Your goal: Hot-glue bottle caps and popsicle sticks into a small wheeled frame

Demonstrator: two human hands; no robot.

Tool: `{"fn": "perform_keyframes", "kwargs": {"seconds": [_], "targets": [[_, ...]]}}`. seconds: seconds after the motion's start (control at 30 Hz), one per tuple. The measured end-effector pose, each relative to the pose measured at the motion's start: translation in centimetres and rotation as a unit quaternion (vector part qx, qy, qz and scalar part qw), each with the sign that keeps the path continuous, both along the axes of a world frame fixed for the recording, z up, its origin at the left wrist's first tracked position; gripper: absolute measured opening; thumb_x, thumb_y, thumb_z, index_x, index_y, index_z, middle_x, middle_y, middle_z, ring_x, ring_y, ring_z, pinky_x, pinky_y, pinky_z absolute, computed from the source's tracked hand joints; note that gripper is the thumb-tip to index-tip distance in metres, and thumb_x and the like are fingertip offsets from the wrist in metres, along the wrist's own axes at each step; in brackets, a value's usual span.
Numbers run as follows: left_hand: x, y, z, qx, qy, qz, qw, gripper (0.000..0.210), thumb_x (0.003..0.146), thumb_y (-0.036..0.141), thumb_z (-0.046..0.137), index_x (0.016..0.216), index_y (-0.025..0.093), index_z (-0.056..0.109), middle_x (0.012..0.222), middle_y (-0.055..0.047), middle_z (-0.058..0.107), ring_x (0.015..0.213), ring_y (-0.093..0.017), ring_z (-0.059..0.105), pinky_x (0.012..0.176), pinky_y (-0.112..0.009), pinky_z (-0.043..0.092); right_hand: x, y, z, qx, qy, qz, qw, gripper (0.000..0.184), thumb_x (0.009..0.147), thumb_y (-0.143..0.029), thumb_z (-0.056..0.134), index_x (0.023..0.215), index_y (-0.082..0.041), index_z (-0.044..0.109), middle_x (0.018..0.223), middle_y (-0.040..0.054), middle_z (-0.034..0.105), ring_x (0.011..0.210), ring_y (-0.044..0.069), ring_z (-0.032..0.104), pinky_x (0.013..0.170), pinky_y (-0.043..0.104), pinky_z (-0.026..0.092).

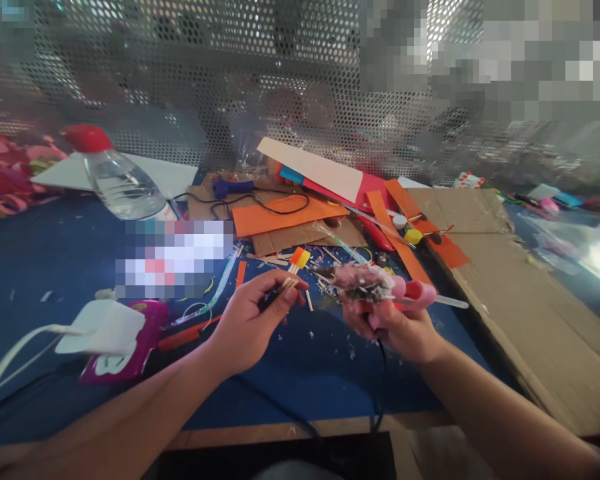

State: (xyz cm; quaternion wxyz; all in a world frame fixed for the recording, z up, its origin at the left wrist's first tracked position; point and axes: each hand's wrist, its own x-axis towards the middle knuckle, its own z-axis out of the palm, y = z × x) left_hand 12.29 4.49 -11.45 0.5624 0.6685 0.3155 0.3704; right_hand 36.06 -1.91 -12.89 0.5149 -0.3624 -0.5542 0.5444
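My left hand (263, 313) pinches a few thin wooden sticks (289, 283) between thumb and fingers. At their upper end sit small orange and yellow pieces (300, 257). Wrapped around a pink hot glue gun (405, 293) is my right hand (395, 323). The gun's front is coated in messy, stringy residue, and its nozzle points left, close to the coloured pieces; whether they touch I cannot tell. A clear glue stick (451, 302) pokes out of its back. Its black cord (381, 353) hangs down toward the table edge.
Orange card (280, 217), cardboard (525, 300) and a blue-handled tool with a cord (233, 188) lie behind and right. At left stand a red-capped water bottle (125, 180) and a white charger on a purple power strip (155, 327). Scraps litter the blue tabletop (300, 380).
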Motion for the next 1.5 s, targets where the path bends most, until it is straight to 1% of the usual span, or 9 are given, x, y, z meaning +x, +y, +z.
{"fn": "perform_keyframes", "kwargs": {"seconds": [0.1, 0.17, 0.27, 0.33, 0.4, 0.6, 0.8, 1.0, 1.5], "targets": [[-0.3, -0.3, 0.5, 0.053, 0.000, 0.000, 0.999, 0.026, 0.103, 0.041, 0.059, 0.104, 0.019, 0.073, 0.087, -0.004, 0.070, 0.072, -0.013, 0.060, 0.065, -0.025, 0.049, 0.4, -0.2, 0.1, 0.024, -0.038, 0.012, 0.999, 0.036, 0.091, -0.060, 0.069, 0.096, -0.024, 0.069, 0.061, -0.0035, 0.052, 0.048, 0.013, 0.045, 0.044, 0.027, 0.038], [-0.4, -0.5, 0.8, 0.086, -0.001, 0.000, 0.996, 0.024, 0.104, 0.037, 0.057, 0.106, 0.020, 0.073, 0.090, -0.004, 0.071, 0.077, -0.015, 0.062, 0.069, -0.026, 0.049, 0.6, -0.2, 0.5, 0.051, -0.093, 0.005, 0.994, 0.029, 0.091, -0.053, 0.072, 0.108, -0.028, 0.074, 0.065, -0.0025, 0.058, 0.052, 0.015, 0.053, 0.047, 0.028, 0.047], [-0.4, -0.7, 1.1, 0.130, 0.005, 0.001, 0.991, 0.020, 0.104, 0.031, 0.056, 0.105, 0.020, 0.072, 0.093, -0.005, 0.072, 0.082, -0.016, 0.064, 0.076, -0.029, 0.050, 0.6, -0.1, 1.2, 0.127, -0.166, -0.016, 0.978, 0.032, 0.092, -0.043, 0.075, 0.123, -0.034, 0.074, 0.093, 0.0027, 0.076, 0.084, 0.022, 0.073, 0.075, 0.036, 0.063], [-0.3, -0.7, 1.3, 0.152, 0.009, 0.004, 0.988, 0.019, 0.104, 0.028, 0.055, 0.103, 0.019, 0.071, 0.092, -0.005, 0.072, 0.083, -0.016, 0.064, 0.078, -0.030, 0.050, 0.5, 0.0, 1.6, 0.173, -0.189, -0.012, 0.966, 0.035, 0.094, -0.038, 0.075, 0.129, -0.036, 0.073, 0.114, 0.0041, 0.078, 0.107, 0.025, 0.074, 0.096, 0.039, 0.061], [-0.3, -0.8, 1.4, 0.169, 0.011, 0.007, 0.985, 0.019, 0.104, 0.027, 0.054, 0.104, 0.019, 0.072, 0.091, -0.005, 0.071, 0.083, -0.017, 0.065, 0.078, -0.031, 0.050, 0.4, 0.1, 1.7, 0.191, -0.196, -0.002, 0.962, 0.035, 0.095, -0.036, 0.073, 0.129, -0.036, 0.073, 0.118, 0.0041, 0.079, 0.115, 0.025, 0.073, 0.104, 0.039, 0.059], [-0.3, -0.9, 1.6, 0.208, 0.012, 0.005, 0.978, 0.016, 0.102, 0.022, 0.057, 0.105, 0.019, 0.072, 0.091, -0.006, 0.072, 0.083, -0.018, 0.066, 0.077, -0.033, 0.051, 0.1, -0.1, 1.8, 0.181, -0.214, -0.009, 0.960, 0.029, 0.096, -0.036, 0.071, 0.125, -0.034, 0.075, 0.118, 0.0041, 0.079, 0.112, 0.026, 0.075, 0.102, 0.041, 0.061], [-0.2, -0.9, 1.7, 0.212, 0.000, 0.010, 0.977, 0.016, 0.101, 0.021, 0.058, 0.105, 0.021, 0.073, 0.092, -0.006, 0.073, 0.085, -0.019, 0.067, 0.077, -0.034, 0.052, -0.1, 0.0, 2.3, 0.189, -0.242, -0.018, 0.952, 0.024, 0.092, -0.030, 0.075, 0.116, -0.032, 0.078, 0.100, 0.0039, 0.082, 0.103, 0.028, 0.078, 0.096, 0.044, 0.064], [-0.2, -1.0, 1.6, 0.210, -0.005, 0.010, 0.978, 0.016, 0.100, 0.019, 0.059, 0.106, 0.020, 0.074, 0.093, -0.006, 0.073, 0.086, -0.019, 0.067, 0.078, -0.034, 0.052, 0.1, 0.0, 1.8, 0.199, -0.230, -0.013, 0.953, 0.033, 0.093, -0.024, 0.073, 0.125, -0.035, 0.075, 0.116, 0.0028, 0.080, 0.107, 0.025, 0.076, 0.099, 0.041, 0.061], [-0.3, -1.0, 1.5, 0.204, -0.001, 0.012, 0.979, 0.016, 0.100, 0.018, 0.059, 0.106, 0.020, 0.073, 0.092, -0.005, 0.072, 0.087, -0.018, 0.066, 0.079, -0.035, 0.051, 0.0, -0.1, 1.8, 0.170, -0.239, -0.023, 0.956, 0.025, 0.092, -0.025, 0.074, 0.116, -0.028, 0.078, 0.114, 0.0055, 0.081, 0.105, 0.027, 0.077, 0.100, 0.041, 0.062]]}}
